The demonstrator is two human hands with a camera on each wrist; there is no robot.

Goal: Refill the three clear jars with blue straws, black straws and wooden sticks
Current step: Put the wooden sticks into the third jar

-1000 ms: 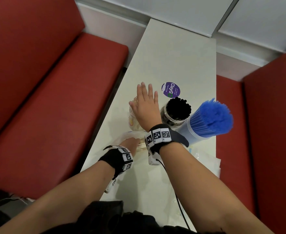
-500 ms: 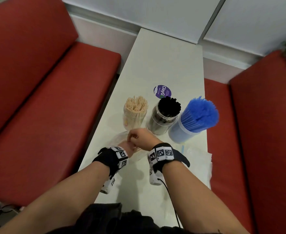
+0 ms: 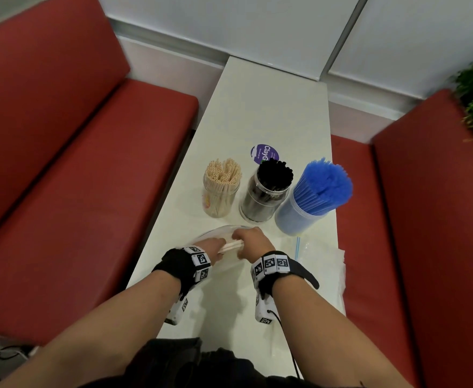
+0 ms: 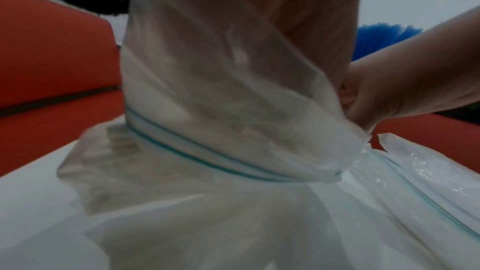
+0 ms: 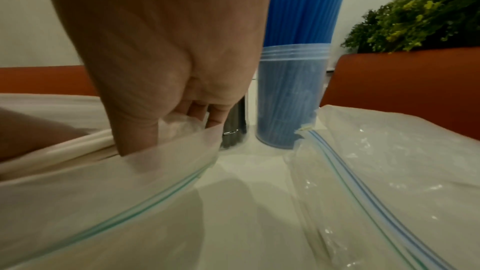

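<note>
Pale sticks (image 3: 231, 245) lie sideways between both hands near the table's (image 3: 257, 113) front edge; right hand (image 3: 250, 242) pinches them, left hand (image 3: 211, 247) probably too.

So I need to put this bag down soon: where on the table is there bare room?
Bare: the far table beyond the purple sticker, and the near strip between the forearms. Crowded: the jar row, and the empty bags near the right hand.

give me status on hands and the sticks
Left hand inside zip bag, grip unclear. Right hand pinching pale sticks at bag mouth. Stick jar nothing blocking.
</note>
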